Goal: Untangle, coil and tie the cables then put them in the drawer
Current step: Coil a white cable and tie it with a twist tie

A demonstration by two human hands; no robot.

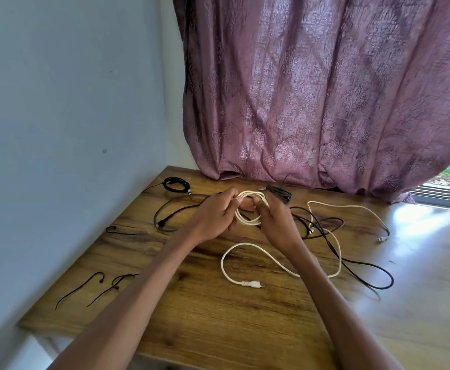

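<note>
Both hands grip white cable coil (250, 209) | left hand (213, 214) | right hand (277, 220)

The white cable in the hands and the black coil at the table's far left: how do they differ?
The white cable is pale and held by both hands, left hand and right hand, with a long tail loose on the table. The black coil is dark, fully wound, lying untouched. Both form round loops.

Table (218, 316): wood grain, glossy at 3 o'clock. Curtain (325, 102) at 12: patterned woven cloth, slight sheen. White cable (247, 206): braided, matt. Wall (71, 102): smooth, matt.
</note>
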